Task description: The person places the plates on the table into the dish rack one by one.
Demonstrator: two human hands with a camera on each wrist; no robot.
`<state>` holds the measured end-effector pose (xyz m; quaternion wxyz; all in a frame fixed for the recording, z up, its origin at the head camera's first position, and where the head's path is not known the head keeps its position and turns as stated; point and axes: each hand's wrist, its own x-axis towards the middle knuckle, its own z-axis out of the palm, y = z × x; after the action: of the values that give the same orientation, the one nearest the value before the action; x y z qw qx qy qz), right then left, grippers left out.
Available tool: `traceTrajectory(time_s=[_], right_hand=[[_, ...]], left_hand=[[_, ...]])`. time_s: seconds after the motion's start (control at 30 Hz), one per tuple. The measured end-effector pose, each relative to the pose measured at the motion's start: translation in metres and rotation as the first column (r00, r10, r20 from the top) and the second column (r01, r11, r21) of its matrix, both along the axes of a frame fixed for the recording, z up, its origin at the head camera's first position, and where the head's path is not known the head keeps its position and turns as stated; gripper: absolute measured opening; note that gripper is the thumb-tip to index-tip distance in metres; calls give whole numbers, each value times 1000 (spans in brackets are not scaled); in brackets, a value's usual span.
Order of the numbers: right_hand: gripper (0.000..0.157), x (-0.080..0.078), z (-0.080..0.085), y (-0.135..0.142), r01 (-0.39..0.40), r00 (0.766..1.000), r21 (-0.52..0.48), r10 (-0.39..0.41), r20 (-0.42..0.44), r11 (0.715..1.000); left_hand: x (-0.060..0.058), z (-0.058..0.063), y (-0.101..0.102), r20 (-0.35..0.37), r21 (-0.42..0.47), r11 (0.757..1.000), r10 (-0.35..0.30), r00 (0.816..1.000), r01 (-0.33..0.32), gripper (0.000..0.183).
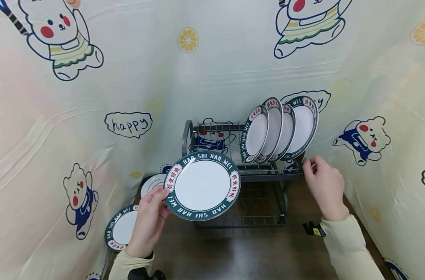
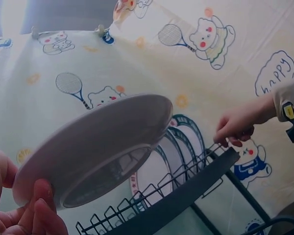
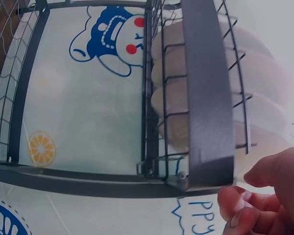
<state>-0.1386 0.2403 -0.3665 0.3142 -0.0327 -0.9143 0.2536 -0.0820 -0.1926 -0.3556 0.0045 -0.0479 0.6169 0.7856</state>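
My left hand [image 1: 151, 217] grips a white plate [image 1: 205, 186] by its left edge, thumb on the face and fingers behind. The plate has a dark green lettered rim and faces up toward the head camera, in front of the rack's left part. In the left wrist view its pale underside shows above the rack wires. My right hand [image 1: 322, 184] is at the front right corner of the dark dish rack [image 1: 268, 178], thumb and curled fingers pinching the corner. Several matching plates [image 1: 256, 134] stand on edge in the right half of the rack's upper tier.
A green-rimmed plate [image 1: 123, 229] lies at the left, partly behind my left forearm. Another white plate [image 1: 152, 182] is partly hidden behind the held one. The rack has a lower wire tier [image 1: 240, 212] over a brown wooden surface [image 1: 212, 249]. Patterned cloth [image 1: 212, 77] hangs around.
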Motion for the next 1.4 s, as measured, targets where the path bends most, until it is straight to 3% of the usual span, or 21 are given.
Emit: traceTrajectory(time_s=[0.3,0.5,0.63,0.83,1.07,1.4], right_hand=[[19,13,3,-14,-79,992,15,80,-102,997],[16,21,7,-27,-135,979,-28,129,-158,990],[21,27,12,-38,-245,968,-97,238,-76,965],[26,37,21,-57,-363,925,-198,377,36,910],[20,44,27,-77,-418,905,-160,426,18,894],[24,50,29,-88,-430,887,-226,456,77,874]], left_hand=[[-2,-3,5,-26,8,1000,-12,1000,13,24],[-3,-5,10,-46,3,999,-32,998,32,24],[-3,-6,15,-52,2,999,-37,998,37,25],[-4,-5,23,-50,1,999,-49,998,49,24],[-8,-4,34,-60,-15,998,-58,997,57,24],[-10,-5,44,-69,-10,998,-70,995,70,21]])
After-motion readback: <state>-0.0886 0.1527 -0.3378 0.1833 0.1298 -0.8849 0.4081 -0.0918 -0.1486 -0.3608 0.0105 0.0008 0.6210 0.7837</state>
